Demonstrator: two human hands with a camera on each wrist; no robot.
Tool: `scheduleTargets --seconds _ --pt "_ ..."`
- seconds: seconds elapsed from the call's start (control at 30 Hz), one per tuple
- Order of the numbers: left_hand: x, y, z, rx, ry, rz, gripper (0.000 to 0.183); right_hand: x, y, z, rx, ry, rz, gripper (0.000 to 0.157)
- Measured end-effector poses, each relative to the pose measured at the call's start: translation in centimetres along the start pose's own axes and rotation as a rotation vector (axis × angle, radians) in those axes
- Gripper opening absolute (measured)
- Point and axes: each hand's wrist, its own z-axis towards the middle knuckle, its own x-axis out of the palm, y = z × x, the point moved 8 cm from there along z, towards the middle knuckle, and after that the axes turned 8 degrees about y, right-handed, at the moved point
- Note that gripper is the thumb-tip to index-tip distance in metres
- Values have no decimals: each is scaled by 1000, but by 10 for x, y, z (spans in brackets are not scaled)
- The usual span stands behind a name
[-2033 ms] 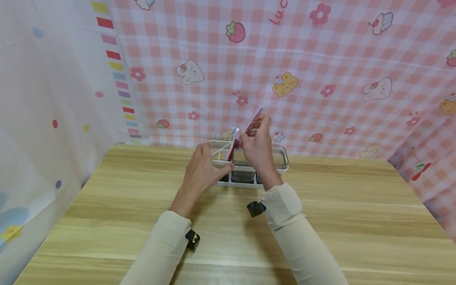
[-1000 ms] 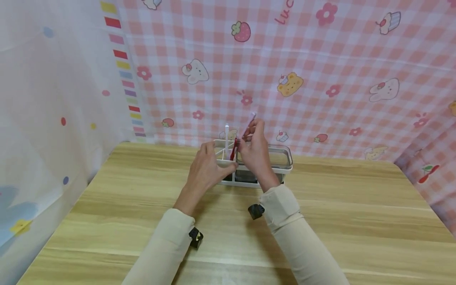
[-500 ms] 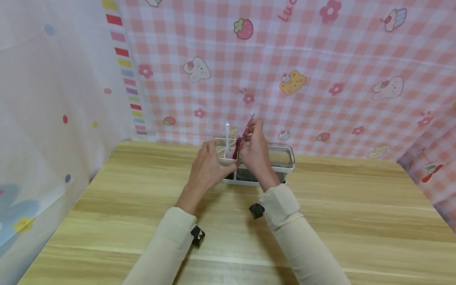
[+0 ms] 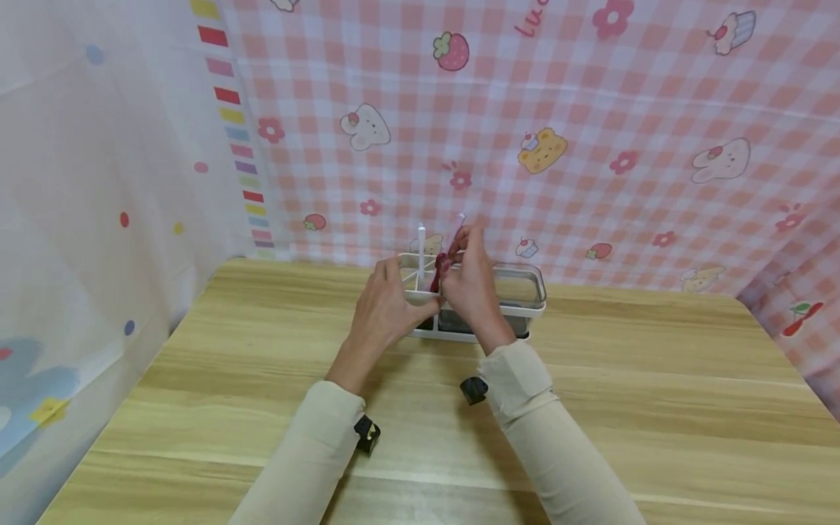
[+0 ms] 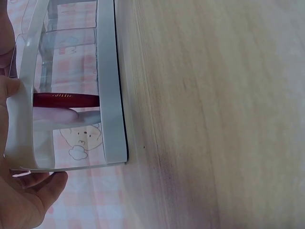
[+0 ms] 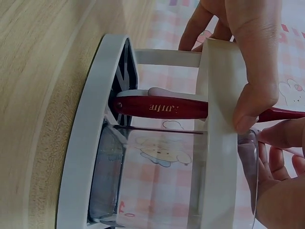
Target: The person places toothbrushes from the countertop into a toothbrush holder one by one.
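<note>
In the head view my left hand [image 4: 387, 302] grips the left end of a white toothbrush holder [image 4: 420, 294], thumb on the near rim and fingers at the far side. A white toothbrush [image 4: 421, 251] stands upright in its divided part. Beside it a red toothbrush [image 4: 436, 281] leans right; its handle with gold letters [image 6: 162, 107] shows below the rim in the right wrist view. My right hand [image 4: 474, 281] pinches a slim pink toothbrush [image 4: 456, 237], tilted above the holder. Its lower end is hidden behind the fingers.
A clear cup [image 4: 521, 284] sits in the right end of the holder. The wooden table [image 4: 407, 467] runs toward me, and a pink checked cloth [image 4: 558, 211] hangs right behind the holder. A spotted white cloth [image 4: 157, 175] borders the left side.
The pink toothbrush has come down and left in my right hand. The white toothbrush, leaning two seconds ago, now stands straight; the red one's top tilts closer to my right fingers. My left hand keeps its grip.
</note>
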Motion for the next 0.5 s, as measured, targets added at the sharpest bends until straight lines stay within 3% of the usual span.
scheduleTargets --seconds 0.5 --pt "0 0 -1 1 3 8 98 3 -1 -2 1 10 27 40"
